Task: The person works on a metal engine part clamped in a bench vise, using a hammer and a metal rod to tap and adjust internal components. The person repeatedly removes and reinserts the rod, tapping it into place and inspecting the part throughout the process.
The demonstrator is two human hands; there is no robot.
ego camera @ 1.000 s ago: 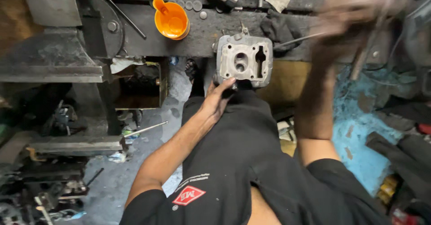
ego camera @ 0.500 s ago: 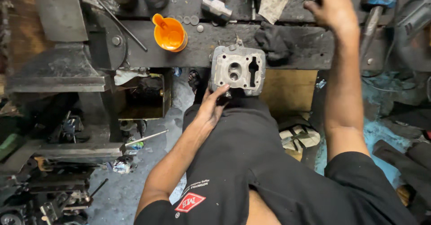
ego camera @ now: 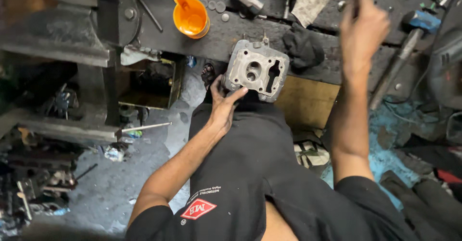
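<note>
Metal fills my left hand (ego camera: 223, 107): one grey cylinder head (ego camera: 257, 69), propped at the near edge of the dark workbench (ego camera: 159, 34), against my knee. My thumb lies along its left side and my fingers curl onto its lower edge, clasping it. Its open face tilts up toward me, and its long axis runs across the bench, left to right. My right hand (ego camera: 362, 28) is raised over the bench's far side, fingers loosely bent; blur hides whether it pinches anything. On the bench sit one orange funnel (ego camera: 191, 16), one dark rag (ego camera: 303, 47), one hammer (ego camera: 404, 48) with a blue collar.
</note>
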